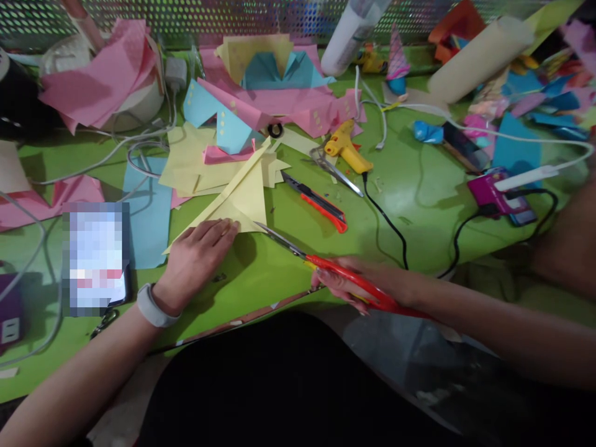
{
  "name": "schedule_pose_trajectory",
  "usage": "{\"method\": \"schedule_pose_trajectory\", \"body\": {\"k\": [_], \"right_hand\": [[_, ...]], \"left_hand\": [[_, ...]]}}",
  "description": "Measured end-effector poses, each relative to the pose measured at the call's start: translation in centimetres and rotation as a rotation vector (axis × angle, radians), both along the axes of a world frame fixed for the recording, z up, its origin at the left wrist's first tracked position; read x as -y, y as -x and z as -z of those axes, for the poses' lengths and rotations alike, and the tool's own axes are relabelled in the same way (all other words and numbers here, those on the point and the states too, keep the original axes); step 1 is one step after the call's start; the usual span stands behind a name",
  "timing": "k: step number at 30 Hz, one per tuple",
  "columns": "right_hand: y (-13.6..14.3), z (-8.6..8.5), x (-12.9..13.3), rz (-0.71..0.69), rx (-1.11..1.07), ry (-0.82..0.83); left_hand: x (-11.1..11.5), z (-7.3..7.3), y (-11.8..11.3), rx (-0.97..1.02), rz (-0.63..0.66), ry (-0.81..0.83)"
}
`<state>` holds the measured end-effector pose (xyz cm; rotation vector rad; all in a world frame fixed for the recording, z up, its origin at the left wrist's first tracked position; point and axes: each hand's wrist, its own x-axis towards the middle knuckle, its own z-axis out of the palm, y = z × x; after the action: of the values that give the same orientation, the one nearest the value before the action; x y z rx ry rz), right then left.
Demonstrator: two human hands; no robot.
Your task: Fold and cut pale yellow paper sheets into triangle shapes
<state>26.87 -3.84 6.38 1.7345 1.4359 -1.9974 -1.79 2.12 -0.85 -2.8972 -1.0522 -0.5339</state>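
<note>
My left hand (201,256), fingers together and bent, holds a folded sheet of yellow paper (246,197) by its lower edge, against the green table. A long crease strip runs up along the paper's left side. My right hand (347,282) is closed round the red handles of a pair of scissors (286,240). The blade tips meet the lower edge of the yellow paper, just right of my left fingertips. Whether the blades are apart is too small to tell. Right of the paper lies a red and black utility knife (319,203).
Behind the knife are a yellow glue gun (347,148) with a black cord and metal scissors (338,171). Pink, blue and yellow folded papers (298,99) lie at the back. A phone (95,257) is at left. Cables cross both sides; a purple power bank (493,192) sits right.
</note>
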Motion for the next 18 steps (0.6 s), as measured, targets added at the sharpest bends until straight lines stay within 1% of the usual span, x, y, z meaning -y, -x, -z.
{"method": "schedule_pose_trajectory", "body": {"k": [8,13,18], "right_hand": [[0.1,0.19,0.18,0.066,-0.013,0.045],[0.13,0.07,0.22,0.078,-0.012,0.03],[0.05,0.07,0.22,0.071,-0.035,0.049]], "left_hand": [[0.06,-0.09,-0.1,-0.03,0.009,-0.055],[0.04,-0.1,-0.1,-0.039,0.013,-0.066],[0.05,-0.09,-0.12,-0.011,0.018,-0.064]]}}
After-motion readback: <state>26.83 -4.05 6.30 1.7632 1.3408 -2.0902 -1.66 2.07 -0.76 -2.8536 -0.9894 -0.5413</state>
